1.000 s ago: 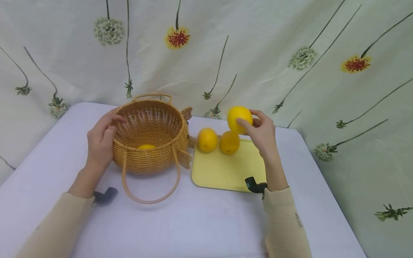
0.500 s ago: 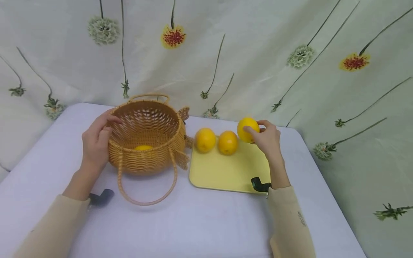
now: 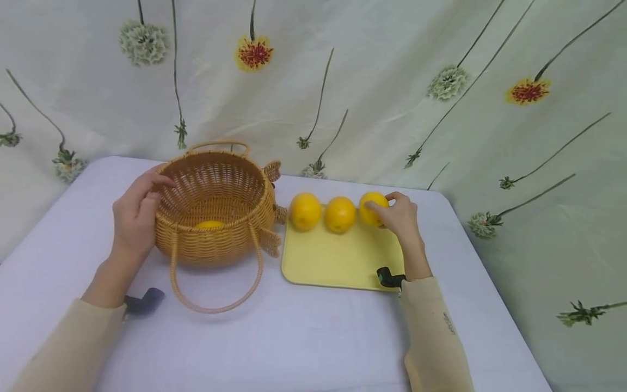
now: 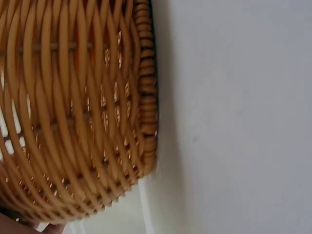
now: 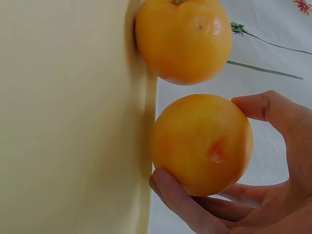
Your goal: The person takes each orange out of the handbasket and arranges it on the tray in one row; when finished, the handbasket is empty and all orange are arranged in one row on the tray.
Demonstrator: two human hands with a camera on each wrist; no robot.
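A wicker basket (image 3: pixel 210 245) stands at the left with a yellow fruit (image 3: pixel 209 224) partly visible at its bottom. My left hand (image 3: pixel 134 215) grips the basket's left rim, fingers over the edge; in the left wrist view the woven wall (image 4: pixel 73 107) fills the left side. At the yellow tray's far right corner my right hand (image 3: pixel 401 218) holds an orange (image 3: pixel 374 208) between thumb and fingers. The right wrist view shows that same orange (image 5: pixel 202 146) low by the tray; whether it touches is hard to tell. Two more oranges sit left of it, the middle one (image 3: pixel 340 214) and the left one (image 3: pixel 305 211).
The yellow tray (image 3: pixel 338 261) lies right of the basket on a white-covered table (image 3: pixel 274 337). One basket handle (image 3: pixel 215 310) hangs down toward the front, the other stands at the back. Woven fin shapes (image 3: pixel 270 242) stick out toward the tray. A flowered cloth (image 3: pixel 382 81) hangs behind.
My right hand has lowered its orange from above the other two to the tray's far right corner. The left hand stays on the basket rim. The view has shifted slightly.
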